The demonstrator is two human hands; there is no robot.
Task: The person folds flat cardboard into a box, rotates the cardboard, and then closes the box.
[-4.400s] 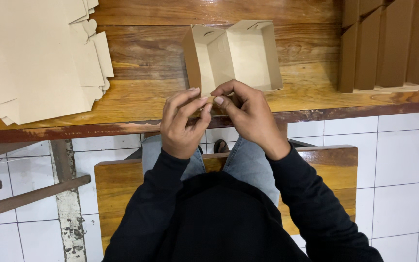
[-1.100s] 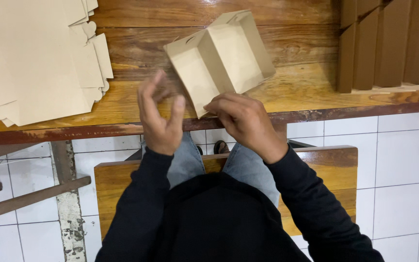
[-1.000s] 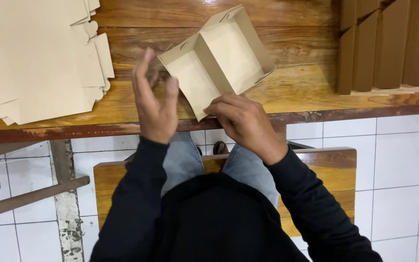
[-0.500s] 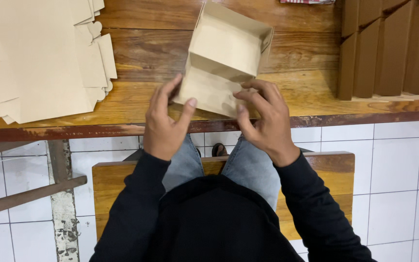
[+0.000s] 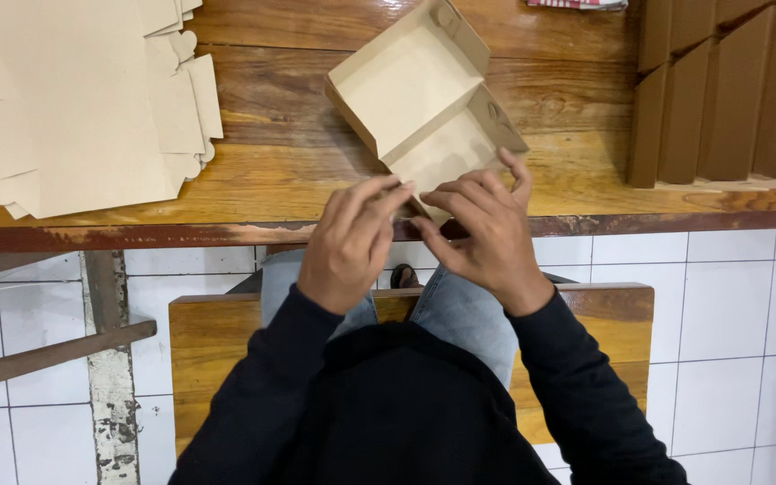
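Your left hand (image 5: 350, 241) and right hand (image 5: 487, 235) pinch the near flap of the open brown cardboard box (image 5: 424, 103) | box on wooden desk (image 5: 271, 171), long axis running away rightward | hands equally near.

An open tan cardboard box (image 5: 419, 103) with two compartments lies askew at the table's near edge. A stack of flat tan box blanks (image 5: 74, 99) covers the far left corner. Folded brown boxes (image 5: 729, 85) stand in a row at the far right.
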